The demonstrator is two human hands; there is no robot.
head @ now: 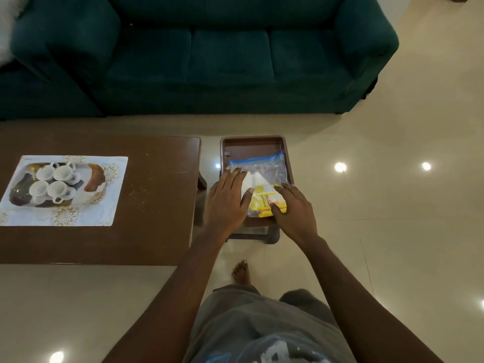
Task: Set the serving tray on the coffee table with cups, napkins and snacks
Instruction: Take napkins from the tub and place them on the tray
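Snack bag (269,172) lies in tray (251,139) under left hand (227,199) and right hand (294,209) fingers (285,190).

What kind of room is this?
Most likely a home living room: a teal three-seat sofa, a low wooden coffee table in front of it, and white teacups set out on that table.

You are viewing a dim, warm-tinted scene where round light spots are glaring off the glossy floor (379,205) and the wide lens is bowing the coffee table (162,195).
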